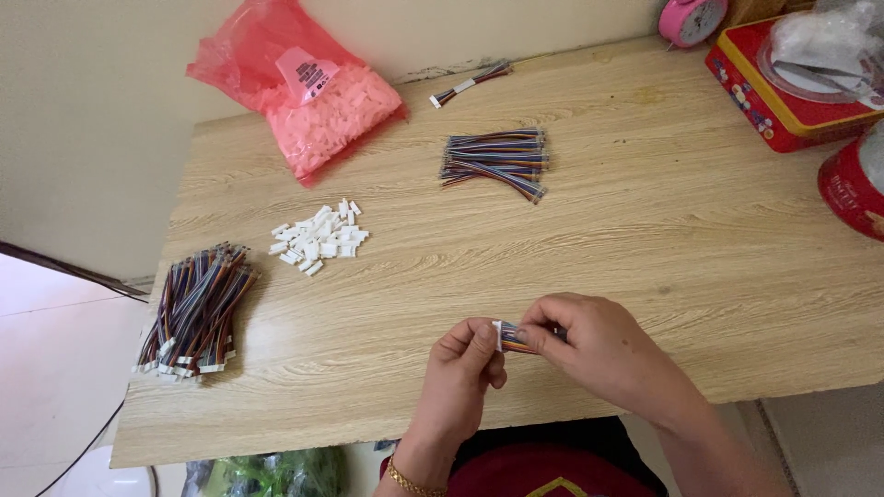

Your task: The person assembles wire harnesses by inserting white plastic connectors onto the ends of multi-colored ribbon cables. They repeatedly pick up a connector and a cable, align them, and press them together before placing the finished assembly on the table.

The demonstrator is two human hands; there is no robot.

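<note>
**Multicoloured ribbon cable pinched between two hands above a wooden table**

Multicoloured flat ribbon cable [517, 342], short and fitted with a small white plastic connector [497, 334] at its left end, is held between both hands just over the near edge of the light wood-grain table [645, 230]. The connector end is pinched by the closed thumb and fingers of the left hand [465, 368], on whose wrist a gold chain bracelet [405, 481] is worn. The cable itself is gripped by the curled fingers of the right hand [594, 345], so that most of its length is hidden and only a short striped stretch is seen between the two hands.

Farther up the table, a loose pile of small white plastic connector housings [319, 237] is spread left of centre. A large bundle of finished multicoloured cables with white ends [195, 311] is laid at the left edge, and a smaller bundle of bare multicoloured cables [495, 162] is placed near the middle. A single cable with a white connector [468, 84] is left near the wall. A translucent pink plastic bag filled with white parts [308, 92] is set at the far left corner. A red and yellow tin box [783, 97], a red round tin [852, 189] and a pink alarm clock [689, 18] are seen at the right.
</note>
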